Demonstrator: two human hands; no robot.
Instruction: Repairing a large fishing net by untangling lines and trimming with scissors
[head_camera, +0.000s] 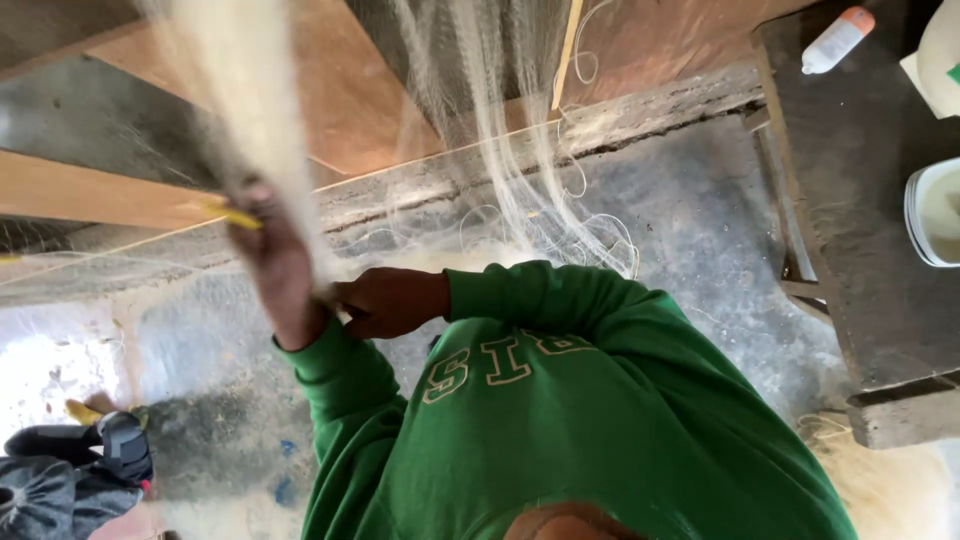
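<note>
The concrete floor (700, 220) fills most of the view, with wooden planks (90, 190) laid across its upper left. A dark table (860, 200) stands at the right edge. It carries a white tub (935, 215) and a small white bottle (835, 40) with an orange cap, both well apart from the hands.

The net (240, 80), fine and pale, rises in a thick bunch out of the top of the frame. A second fall of it hangs further right, and loose loops lie on the floor just beyond the person's green sleeve (540, 300).

The left hand (275, 260) is raised, and its fingers are closed round the bunched net. A thin yellow tool (235, 215) juts from the same grip, though its kind is too blurred to tell. The right hand (390, 300) sits just beside the left wrist. Its fingers are curled shut, seemingly pinching strands at the foot of the bunch, but what exactly they hold is hidden. Dark clothing (60, 470), perhaps another person's, shows at the lower left, away from the work.

Judging from this, the step in hand is gathering and holding the mesh taut between the two hands, the left anchoring the bunch and the right working the strands below it. Any further move on the net calls for a firm left grip so the bunch does not slip. It also calls for care that the fine strands do not snag on the yellow tool or tangle with the loops on the floor.
</note>
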